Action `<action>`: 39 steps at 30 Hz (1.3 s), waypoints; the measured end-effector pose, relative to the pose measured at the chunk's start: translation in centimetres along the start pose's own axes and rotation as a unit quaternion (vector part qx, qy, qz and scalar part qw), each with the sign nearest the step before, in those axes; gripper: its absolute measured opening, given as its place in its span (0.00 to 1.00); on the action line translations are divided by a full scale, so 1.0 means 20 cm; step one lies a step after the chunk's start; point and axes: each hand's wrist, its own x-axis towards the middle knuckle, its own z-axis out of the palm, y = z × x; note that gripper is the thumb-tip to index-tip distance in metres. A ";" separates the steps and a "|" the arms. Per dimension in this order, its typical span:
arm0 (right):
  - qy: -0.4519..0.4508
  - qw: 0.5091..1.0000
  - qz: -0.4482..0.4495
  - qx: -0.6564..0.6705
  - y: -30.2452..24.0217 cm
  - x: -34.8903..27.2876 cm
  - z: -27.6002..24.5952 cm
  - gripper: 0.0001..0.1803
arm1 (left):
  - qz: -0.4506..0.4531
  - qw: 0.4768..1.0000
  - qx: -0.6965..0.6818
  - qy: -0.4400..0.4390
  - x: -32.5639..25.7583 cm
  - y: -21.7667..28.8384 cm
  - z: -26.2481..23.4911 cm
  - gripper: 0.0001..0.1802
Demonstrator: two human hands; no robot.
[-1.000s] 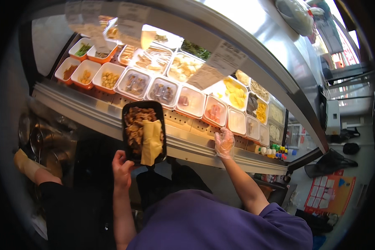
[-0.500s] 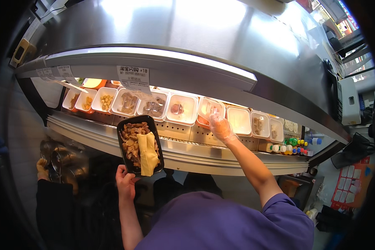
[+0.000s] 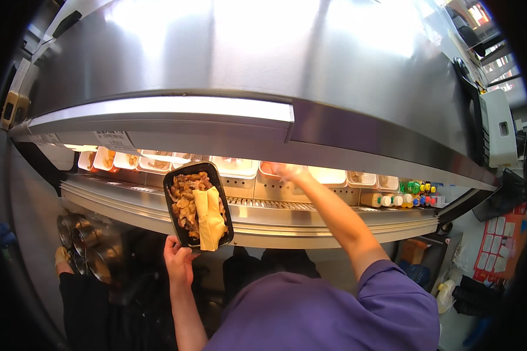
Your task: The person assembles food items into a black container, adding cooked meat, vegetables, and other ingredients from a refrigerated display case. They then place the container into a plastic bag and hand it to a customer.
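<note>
Row of white rectangular ingredient tubs [image 3: 126, 161] sits under the steel hood [image 3: 275, 70], partly hidden by its edge. Left hand [image 3: 178, 260] grips the near end of a black rectangular plastic tray [image 3: 198, 205] of browned pieces and yellow slices, resting on the steel ledge [image 3: 310, 216]. Right hand [image 3: 284, 171] reaches into a tub; grip indeterminable. Coloured-cap bottles [image 3: 407, 196] stand far right.

Left hand [image 3: 178, 261] raised, palm up-ish, fingers curled, thumb out to the right of the fingers, forearm bare and coming up from the lower edge. Right arm stretched forward and up-left, elbow nearly straight, purple sleeve at the shoulder. Right hand [image 3: 287, 171] gloved, fingers pointing away, tips partly hidden; grip unclear.
</note>
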 end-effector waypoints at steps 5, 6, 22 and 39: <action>-0.108 0.993 0.027 -0.051 0.25 0.05 0.16 0.14 | -0.014 1.000 -0.003 -0.017 0.06 -0.06 0.06 0.13; -0.110 0.992 0.020 -0.062 0.23 0.06 0.21 0.14 | -0.011 1.000 -0.003 -0.011 0.05 -0.07 0.07 0.13; -0.096 0.992 0.068 0.053 0.32 0.03 0.06 0.16 | -0.012 1.000 0.019 -0.016 0.11 -0.10 0.20 0.13; 0.012 0.937 0.082 0.339 -0.13 -0.08 -0.56 0.18 | -0.060 0.986 0.053 -0.147 0.32 -0.32 0.47 0.13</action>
